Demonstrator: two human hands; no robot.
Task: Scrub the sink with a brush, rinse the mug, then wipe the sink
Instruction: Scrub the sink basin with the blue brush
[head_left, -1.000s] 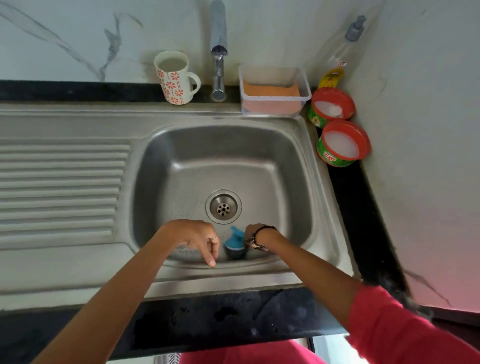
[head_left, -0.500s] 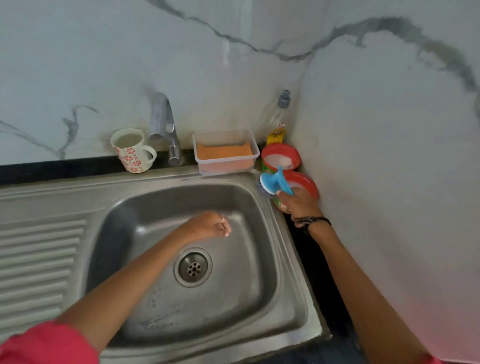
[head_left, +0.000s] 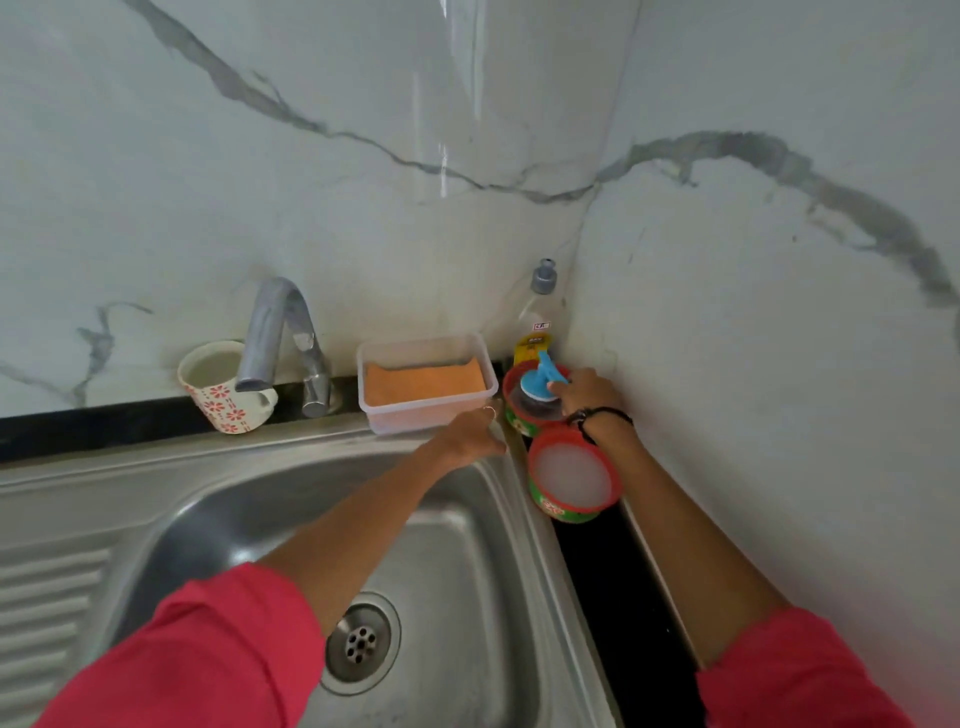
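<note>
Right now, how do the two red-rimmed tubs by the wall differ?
The far tub has the blue-handled brush resting in it, held by the right hand; the near tub is uncovered, showing whitish contents. The far tub sits nearer the corner, beside the clear container; the near tub stands closer to the person. Both have red rims and green sides.

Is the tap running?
Off. No stream falls from the tap spout into the sink.

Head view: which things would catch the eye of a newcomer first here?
The right hand presses a blue-handled brush into the far red-rimmed soap tub, in the corner right of the steel sink. The left hand reaches to the sink's back rim, beside a clear box holding an orange cloth.
</note>
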